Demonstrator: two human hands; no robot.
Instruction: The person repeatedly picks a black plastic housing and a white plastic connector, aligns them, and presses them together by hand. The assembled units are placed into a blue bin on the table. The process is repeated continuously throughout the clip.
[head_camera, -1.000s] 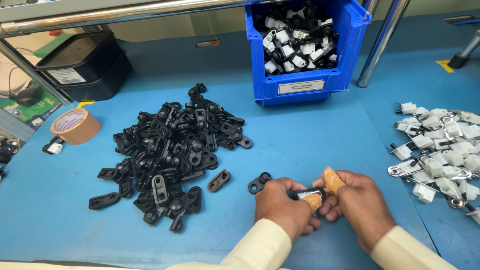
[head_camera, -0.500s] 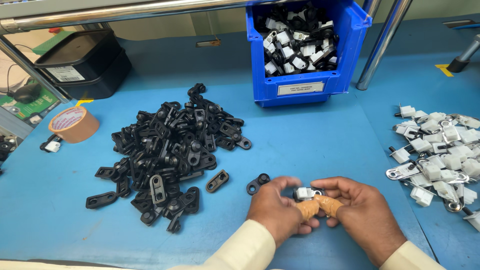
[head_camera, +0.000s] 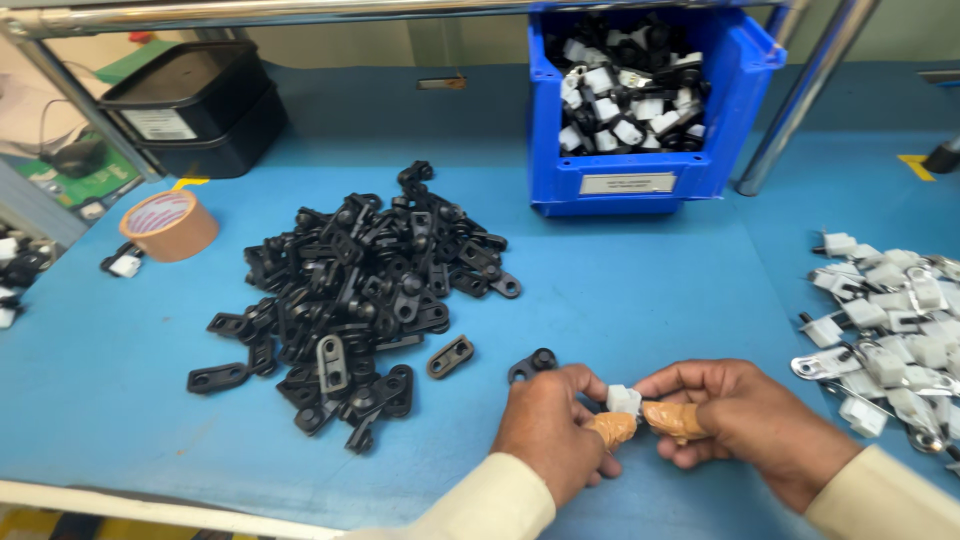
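My left hand (head_camera: 548, 428) and my right hand (head_camera: 745, 422) meet near the front edge of the blue table (head_camera: 640, 290). Between their fingertips they pinch a small white plastic part (head_camera: 623, 399). Tan tape wraps my left thumb and a right fingertip. A black plastic bracket (head_camera: 530, 365) lies on the table just behind my left hand. A big heap of the same black brackets (head_camera: 365, 290) spreads to the left. A pile of white plastic parts with metal clips (head_camera: 890, 320) lies to the right.
A blue bin (head_camera: 650, 160) with black and white parts stands at the back. Stacked black trays (head_camera: 190, 110) sit at the back left, a roll of brown tape (head_camera: 168, 226) near them. A metal post (head_camera: 805, 95) rises right of the bin.
Both hands stayed together near the front edge. The white part has come up between the fingertips and shows more plainly now.
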